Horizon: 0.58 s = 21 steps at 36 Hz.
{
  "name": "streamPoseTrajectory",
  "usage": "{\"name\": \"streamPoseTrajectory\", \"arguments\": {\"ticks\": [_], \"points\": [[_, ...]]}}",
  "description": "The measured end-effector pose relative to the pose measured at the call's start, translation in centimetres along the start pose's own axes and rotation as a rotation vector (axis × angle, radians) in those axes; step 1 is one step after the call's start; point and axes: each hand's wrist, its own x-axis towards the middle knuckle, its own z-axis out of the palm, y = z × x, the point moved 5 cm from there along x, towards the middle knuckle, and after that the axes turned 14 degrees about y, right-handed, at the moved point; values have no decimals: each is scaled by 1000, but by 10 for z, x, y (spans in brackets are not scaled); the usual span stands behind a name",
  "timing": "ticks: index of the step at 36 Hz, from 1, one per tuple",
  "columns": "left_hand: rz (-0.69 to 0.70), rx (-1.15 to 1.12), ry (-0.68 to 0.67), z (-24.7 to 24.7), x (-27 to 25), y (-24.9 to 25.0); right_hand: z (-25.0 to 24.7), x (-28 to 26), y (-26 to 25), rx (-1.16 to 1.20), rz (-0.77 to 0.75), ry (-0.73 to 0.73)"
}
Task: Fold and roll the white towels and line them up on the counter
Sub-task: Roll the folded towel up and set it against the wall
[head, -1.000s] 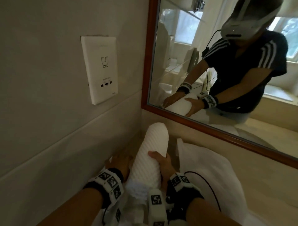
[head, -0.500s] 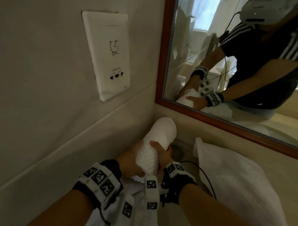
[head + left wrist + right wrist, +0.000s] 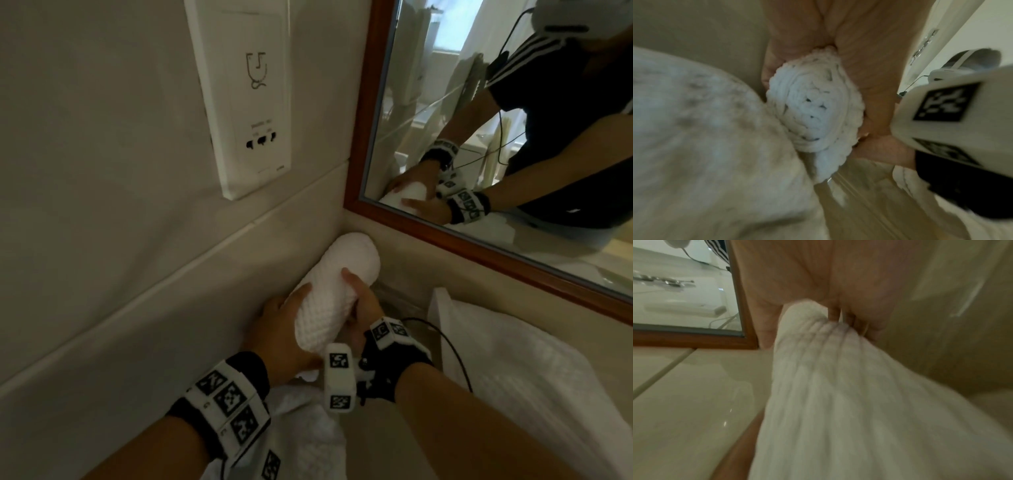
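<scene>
Rolled white waffle towel (image 3: 329, 294) at frame centre, far end in the wall corner below the mirror (image 3: 496, 137), above the bench (image 3: 404, 301), gripped by curled fingers of left hand (image 3: 277, 329) and right hand (image 3: 363, 308).

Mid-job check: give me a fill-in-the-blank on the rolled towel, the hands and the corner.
1. The rolled white waffle-weave towel is gripped by ____ hands.
2. Its far end points into the corner below the wood-framed ____.
3. On the wall above it hangs a white ____ plate.
4. The left hand lies between the roll and the ____.

Missing: both; mirror; socket; wall
</scene>
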Motion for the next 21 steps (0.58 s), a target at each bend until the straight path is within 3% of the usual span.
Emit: {"name": "streamPoseTrajectory", "arguments": {"ticks": [5, 8, 14, 18, 21], "points": [[40, 131, -1, 2, -10, 3, 5, 3, -23, -10, 32, -107], [44, 219, -5, 10, -6, -2, 6, 3, -31, -109, -10, -68], [-3, 318, -66, 22, 2, -9, -10, -8, -54, -588, -351, 210], [0, 319, -98, 19, 0, -8, -29, -17, -53, -872, -440, 212], [21, 303, -110, 5, -13, -1, -34, -86, -48, -1035, -629, 181]]}}
